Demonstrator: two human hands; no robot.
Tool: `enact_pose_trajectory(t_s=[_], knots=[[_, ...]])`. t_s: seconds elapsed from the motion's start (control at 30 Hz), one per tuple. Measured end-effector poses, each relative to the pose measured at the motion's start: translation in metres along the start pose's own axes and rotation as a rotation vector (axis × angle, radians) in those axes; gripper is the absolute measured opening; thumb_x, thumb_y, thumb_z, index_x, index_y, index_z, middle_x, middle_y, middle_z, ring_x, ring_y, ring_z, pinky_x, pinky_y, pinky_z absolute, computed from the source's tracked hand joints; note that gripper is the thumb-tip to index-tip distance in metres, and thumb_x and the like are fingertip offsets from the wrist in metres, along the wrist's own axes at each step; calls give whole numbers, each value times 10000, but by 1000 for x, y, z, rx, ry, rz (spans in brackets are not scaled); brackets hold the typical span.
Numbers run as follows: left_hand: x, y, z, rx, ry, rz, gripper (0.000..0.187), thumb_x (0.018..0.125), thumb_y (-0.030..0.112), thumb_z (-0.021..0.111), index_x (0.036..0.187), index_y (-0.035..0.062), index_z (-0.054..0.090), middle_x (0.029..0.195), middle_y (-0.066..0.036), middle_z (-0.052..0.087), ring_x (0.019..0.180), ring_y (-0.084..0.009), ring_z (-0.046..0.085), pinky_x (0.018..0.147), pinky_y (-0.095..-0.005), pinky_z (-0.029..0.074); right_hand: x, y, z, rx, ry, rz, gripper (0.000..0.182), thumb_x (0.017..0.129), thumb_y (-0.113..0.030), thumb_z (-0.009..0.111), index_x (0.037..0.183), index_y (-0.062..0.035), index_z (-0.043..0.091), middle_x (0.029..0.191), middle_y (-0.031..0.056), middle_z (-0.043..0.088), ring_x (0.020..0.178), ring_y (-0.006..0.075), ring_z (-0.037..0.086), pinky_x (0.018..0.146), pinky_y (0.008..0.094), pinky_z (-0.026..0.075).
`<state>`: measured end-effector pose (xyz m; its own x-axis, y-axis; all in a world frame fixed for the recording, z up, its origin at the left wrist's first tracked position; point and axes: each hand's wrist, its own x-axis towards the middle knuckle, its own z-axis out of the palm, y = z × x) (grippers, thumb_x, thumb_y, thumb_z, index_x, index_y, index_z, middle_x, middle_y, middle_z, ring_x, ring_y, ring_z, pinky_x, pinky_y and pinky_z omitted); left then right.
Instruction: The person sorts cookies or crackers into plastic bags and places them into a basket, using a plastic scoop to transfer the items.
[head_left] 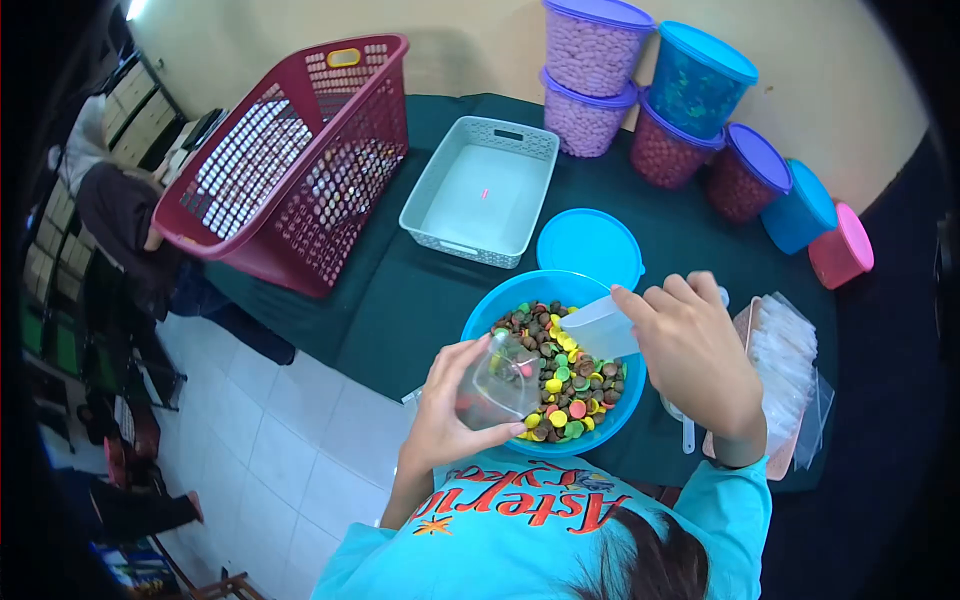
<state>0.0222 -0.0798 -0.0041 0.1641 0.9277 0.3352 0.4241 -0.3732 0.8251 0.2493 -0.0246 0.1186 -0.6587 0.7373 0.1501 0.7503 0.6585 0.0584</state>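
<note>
A blue round tub holds many colored and brown button-shaped pieces. Over its left side, my left hand is wrapped round a clear plastic bag, whose mouth stands open. My right hand grips a translucent white scoop, its edge low over the pieces at the tub's upper right. The scoop and the bag are apart. What the scoop holds cannot be made out. Just behind the tub lies a round blue lid.
A maroon laundry basket and a pale tray stand behind. Lidded tubs line the wall. Clear bags fill a pink basket at right, beside a white-handled utensil. Another person stands far left.
</note>
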Motion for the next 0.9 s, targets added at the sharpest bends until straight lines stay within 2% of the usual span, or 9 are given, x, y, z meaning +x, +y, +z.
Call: enact_pose_trajectory(t_s=[0.2, 0.33, 0.4, 0.47, 0.53, 0.6, 0.73, 0.77, 0.9], knots=[[8, -19, -14, -346, -77, -94, 888, 584, 296, 705, 1318, 13, 292, 1192, -161, 418, 1094, -273, 434, 870, -348, 385, -5, -5, 68, -387, -66, 182, 358, 682, -49, 554, 1039, -66, 568, 761, 71, 564, 805, 208, 519, 895, 395, 305], [18, -29, -21, -396, -207, -129, 942, 579, 287, 686, 1343, 7, 213, 1192, -164, 400, 1115, -280, 408, 893, -359, 363, -15, -21, 73, -403, -155, 237, 203, 684, -101, 583, 875, -35, 603, 706, 55, 582, 786, 181, 536, 846, 336, 319], [25, -41, -25, -423, -280, 86, 903, 585, 207, 689, 1323, -24, 223, 1196, -212, 363, 1128, -326, 415, 950, -406, 328, -18, -27, 57, -366, -198, 289, 145, 669, -129, 602, 791, -52, 593, 683, 53, 573, 743, 174, 535, 792, 315, 317], [30, -48, -28, -415, -340, 130, 912, 557, 203, 685, 1316, -23, 235, 1202, -207, 342, 1133, -325, 405, 950, -405, 327, -19, -33, 43, -108, -432, 341, 204, 686, -80, 552, 882, -35, 589, 699, 78, 553, 757, 200, 520, 748, 339, 326], [34, -51, -31, -408, -393, 175, 921, 529, 199, 682, 1310, -22, 246, 1208, -202, 321, 1138, -324, 395, 951, -404, 326, -26, -41, 54, -59, -430, 383, 183, 674, -68, 550, 852, -37, 582, 698, 83, 550, 748, 205, 523, 725, 340, 320], [37, -53, -35, -412, -445, 206, 926, 504, 183, 683, 1302, -20, 258, 1221, -196, 292, 1150, -323, 376, 941, -404, 335, -30, -51, 59, -124, -281, 439, 181, 668, -53, 542, 844, -36, 579, 689, 82, 550, 741, 214, 525, 717, 344, 314], [42, -53, -48, -419, -539, 189, 952, 530, 179, 731, 1322, -5, 235, 1228, -198, 325, 1123, -320, 405, 920, -381, 355, -38, -60, 56, -33, -256, 541, 119, 658, -51, 552, 769, -36, 593, 692, 103, 583, 722, 215, 547, 716, 357, 312], [41, -54, -48, -453, -515, 145, 960, 530, 274, 744, 1309, -8, 259, 1213, -176, 362, 1114, -285, 408, 957, -385, 308, -40, -63, 57, 36, -258, 560, 132, 662, -36, 532, 779, -31, 593, 689, 111, 585, 722, 228, 551, 685, 369, 304], [50, -66, -52, -484, -563, 221, 971, 521, 243, 762, 1315, 5, 256, 1224, -175, 377, 1103, -271, 420, 913, -371, 354, -37, -85, 67, 168, -270, 623, 136, 685, -50, 547, 812, -35, 594, 703, 117, 591, 724, 240, 564, 672, 377, 289]])
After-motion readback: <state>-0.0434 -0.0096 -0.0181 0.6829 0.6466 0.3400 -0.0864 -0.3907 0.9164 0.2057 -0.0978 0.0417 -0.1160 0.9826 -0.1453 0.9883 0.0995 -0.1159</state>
